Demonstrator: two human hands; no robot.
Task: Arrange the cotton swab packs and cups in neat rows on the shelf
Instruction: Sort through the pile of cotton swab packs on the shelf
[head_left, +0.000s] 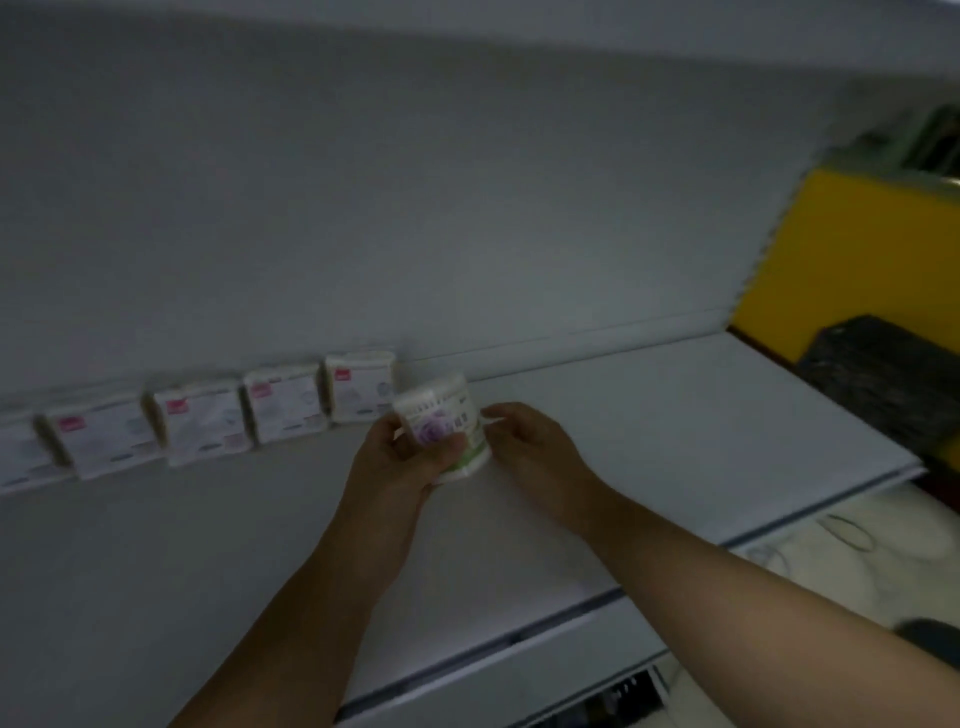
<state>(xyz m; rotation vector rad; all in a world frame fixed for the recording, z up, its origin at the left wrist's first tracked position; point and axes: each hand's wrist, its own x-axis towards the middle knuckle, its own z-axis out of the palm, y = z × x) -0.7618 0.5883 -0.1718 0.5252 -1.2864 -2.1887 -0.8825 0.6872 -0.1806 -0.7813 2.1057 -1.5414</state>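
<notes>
A white cotton swab cup (441, 415) with a purple flower label and a green base is tilted just above the white shelf (649, 415). My left hand (400, 457) grips it from the left and below. My right hand (524, 441) touches its right side with its fingertips. Several white cotton swab packs (283, 408) with red corner marks stand in a row along the back wall, left of the cup. The nearest pack (358, 384) is right behind the cup.
The shelf's front edge (571, 608) runs diagonally below my arms. A yellow panel (841, 260) and a dark object (893, 374) lie past the shelf's right end. A pale floor with cables (852, 535) shows at lower right.
</notes>
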